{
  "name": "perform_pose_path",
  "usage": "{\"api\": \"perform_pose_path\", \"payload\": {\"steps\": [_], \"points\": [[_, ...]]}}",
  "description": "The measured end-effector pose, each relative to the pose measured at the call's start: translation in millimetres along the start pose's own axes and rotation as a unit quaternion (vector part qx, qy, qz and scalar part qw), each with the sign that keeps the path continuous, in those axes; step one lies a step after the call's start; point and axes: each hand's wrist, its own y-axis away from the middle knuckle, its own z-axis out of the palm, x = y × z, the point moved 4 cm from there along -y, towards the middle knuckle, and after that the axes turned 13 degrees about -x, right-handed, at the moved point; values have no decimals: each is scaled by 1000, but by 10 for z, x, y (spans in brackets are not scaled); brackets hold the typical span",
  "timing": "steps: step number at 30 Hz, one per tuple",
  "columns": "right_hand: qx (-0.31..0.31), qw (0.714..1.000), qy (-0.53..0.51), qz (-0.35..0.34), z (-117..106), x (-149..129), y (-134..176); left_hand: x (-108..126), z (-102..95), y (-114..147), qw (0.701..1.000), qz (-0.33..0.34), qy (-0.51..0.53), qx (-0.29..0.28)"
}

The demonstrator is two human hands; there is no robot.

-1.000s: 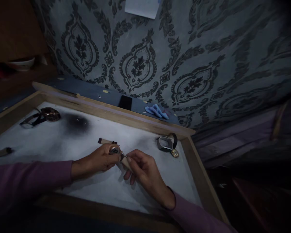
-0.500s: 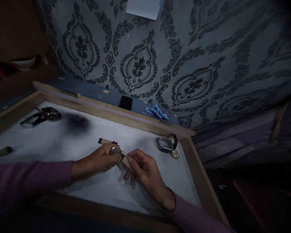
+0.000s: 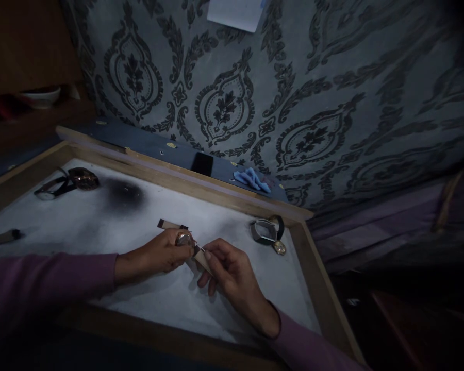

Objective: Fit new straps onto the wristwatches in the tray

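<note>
My left hand (image 3: 166, 253) is closed on a round watch case (image 3: 184, 239), its face turned up between thumb and fingers. My right hand (image 3: 230, 270) pinches a beige watch strap (image 3: 203, 259) whose dark end meets the edge of the case. Whether strap and case are joined cannot be made out. A small shiny bit shows at the right fingertips, too small to name. Just beyond the left hand, another beige strap piece (image 3: 172, 225) with dark ends lies on the white surface.
The shallow wooden tray (image 3: 232, 197) has a raised rim. At its left lie watches (image 3: 83, 179) and a brush-like stick (image 3: 2, 238); at its right, a grey watch (image 3: 265, 231) and a gold round piece (image 3: 279, 248). Behind are a phone (image 3: 202, 164) and a blue cloth (image 3: 251, 179).
The view has shifted very slightly. Both hands keep the same hold on the watch case and the strap, with almost no movement.
</note>
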Motion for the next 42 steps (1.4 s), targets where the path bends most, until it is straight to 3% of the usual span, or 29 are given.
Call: {"api": "perform_pose_path", "payload": {"steps": [15,21,42], "points": [[-9,999,27,20,6,16,-3,-37,-26,-21,1000,5,-8,-6],[0,997,79,-6,-34,47,-13,-30,-22,-11,1000,8,-10,-8],[-19,1000,5,2,2,40,-49,-27,-8,-24,1000,4,-18,-13]]}}
